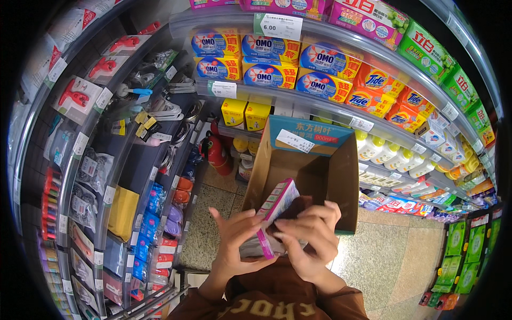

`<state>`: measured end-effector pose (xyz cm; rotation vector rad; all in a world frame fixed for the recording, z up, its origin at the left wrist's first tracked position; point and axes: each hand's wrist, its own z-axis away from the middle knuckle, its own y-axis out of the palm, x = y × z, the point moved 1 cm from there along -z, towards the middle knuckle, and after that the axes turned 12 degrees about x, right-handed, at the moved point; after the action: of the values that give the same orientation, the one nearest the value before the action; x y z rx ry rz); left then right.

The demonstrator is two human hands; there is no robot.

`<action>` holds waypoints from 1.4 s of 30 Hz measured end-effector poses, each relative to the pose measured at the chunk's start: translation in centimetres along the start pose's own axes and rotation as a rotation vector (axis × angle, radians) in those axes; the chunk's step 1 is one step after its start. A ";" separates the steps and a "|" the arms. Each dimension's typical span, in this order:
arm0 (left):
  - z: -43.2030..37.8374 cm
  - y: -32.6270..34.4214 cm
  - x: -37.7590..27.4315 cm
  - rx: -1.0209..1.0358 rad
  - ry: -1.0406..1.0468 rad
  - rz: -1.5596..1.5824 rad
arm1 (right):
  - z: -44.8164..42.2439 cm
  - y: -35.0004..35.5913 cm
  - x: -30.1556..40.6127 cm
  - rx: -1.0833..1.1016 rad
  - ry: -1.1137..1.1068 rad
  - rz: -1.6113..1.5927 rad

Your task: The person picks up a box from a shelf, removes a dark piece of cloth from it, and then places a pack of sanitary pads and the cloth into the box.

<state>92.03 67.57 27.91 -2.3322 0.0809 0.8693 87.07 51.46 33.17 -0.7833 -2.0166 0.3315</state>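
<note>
My left hand holds a pink-and-white printed packet on edge, tilted, low in front of my chest. The thumb is below it and the fingers lie along its side. My right hand grips a dark brown piece, apparently cloth, with bent fingers against the packet's right side. The fingers hide much of both. Just beyond my hands, a tall open cardboard carton shows its bare brown inside. Its raised far flap is blue, with a white label stuck on.
Ahead, shelves hold yellow-and-blue OMO soap packs, orange Tide packs and white bottles. A red fire extinguisher stands left of the carton. Racks of hanging packs line the left; green packs stand at right.
</note>
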 end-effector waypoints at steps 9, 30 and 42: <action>1.7 1.6 1.2 -0.098 0.057 0.158 | 0.8 0.3 -0.9 0.006 0.079 -0.135; 4.1 2.5 1.8 0.067 -0.013 0.197 | 14.3 -12.9 -5.8 -0.698 0.472 -0.341; 3.6 3.1 1.3 0.116 0.036 0.224 | 18.6 -14.6 -2.8 -0.685 0.896 0.304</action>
<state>90.17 67.48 23.35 -2.2589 0.4039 0.9041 66.77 39.83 28.67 -1.3596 -1.1256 -0.5110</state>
